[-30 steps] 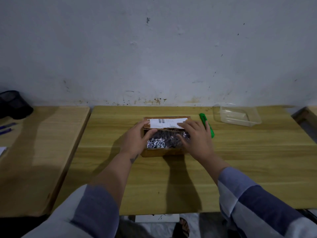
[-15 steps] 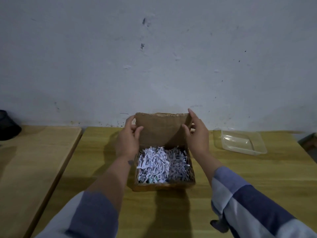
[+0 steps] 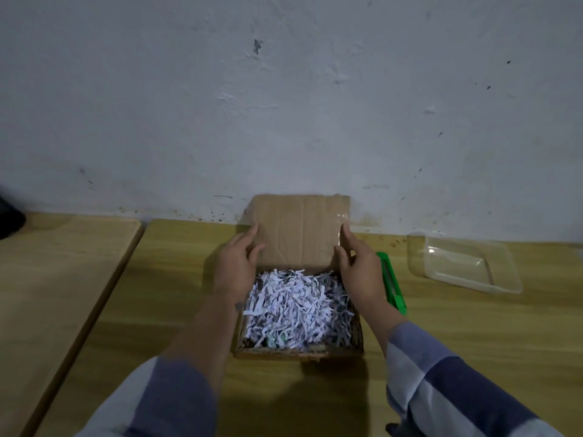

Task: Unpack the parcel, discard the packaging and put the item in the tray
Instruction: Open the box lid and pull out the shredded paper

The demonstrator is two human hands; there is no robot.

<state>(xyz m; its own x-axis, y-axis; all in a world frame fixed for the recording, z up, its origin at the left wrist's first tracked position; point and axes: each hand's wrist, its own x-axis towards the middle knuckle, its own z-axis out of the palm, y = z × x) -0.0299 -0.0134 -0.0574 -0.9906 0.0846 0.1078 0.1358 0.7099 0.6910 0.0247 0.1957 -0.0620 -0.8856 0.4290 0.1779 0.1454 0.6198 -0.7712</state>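
A brown cardboard box [image 3: 298,352] sits open on the wooden table [image 3: 473,335] in front of me, its lid [image 3: 299,228] standing upright at the back. Shredded white paper [image 3: 298,307] fills it; a little green shows through near the front, and the item itself is hidden. My left hand [image 3: 236,263] grips the lid's left edge. My right hand [image 3: 358,269] holds the lid's right edge, thumb inside. A clear plastic tray [image 3: 508,269] lies empty at the right.
A green utility knife [image 3: 392,283] lies on the table just right of the box, partly behind my right wrist. A second wooden table [image 3: 56,279] adjoins on the left, with a dark object [image 3: 9,219] at its far edge. A white wall stands close behind.
A second ago the lid was nearly down with my hands on top. It has swung up to upright, exposing the shredded paper. My view has moved closer and lower.
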